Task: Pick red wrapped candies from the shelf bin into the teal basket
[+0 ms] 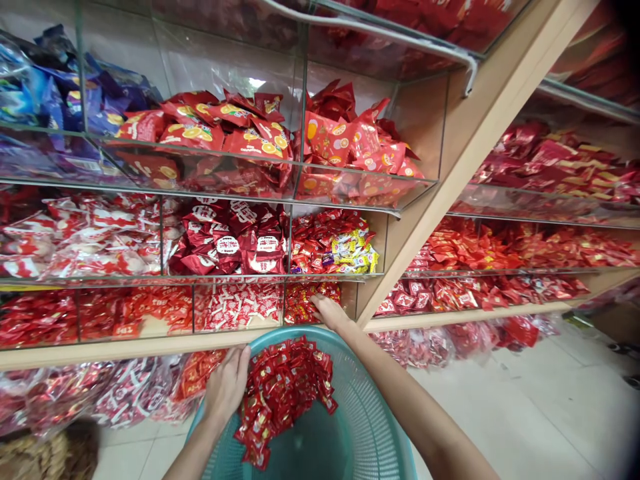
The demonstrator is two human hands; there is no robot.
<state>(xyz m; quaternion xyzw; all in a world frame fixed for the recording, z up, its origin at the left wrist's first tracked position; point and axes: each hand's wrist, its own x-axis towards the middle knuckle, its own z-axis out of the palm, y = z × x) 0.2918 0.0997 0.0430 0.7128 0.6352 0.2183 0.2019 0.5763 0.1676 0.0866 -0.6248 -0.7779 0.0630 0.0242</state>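
A teal plastic basket (pixel 360 433) is tilted toward the shelf, and a heap of small red wrapped candies (pixel 283 393) lies inside it. My left hand (pixel 227 387) rests on the basket's left rim, fingers curled against the candy heap. My right hand (pixel 330 312) reaches over the rim into the lowest clear bin, which holds red candies (pixel 305 300); its fingers are inside the bin and mostly hidden.
Clear acrylic bins on wooden shelves hold red packets (pixel 230 240), red-and-yellow sweets (pixel 335 243) and blue packets (pixel 55 93). A slanted wooden divider (pixel 450 173) separates a second shelf at the right (pixel 525 253). Bagged sweets (pixel 115 393) lie under the shelf. White tile floor (pixel 525 413).
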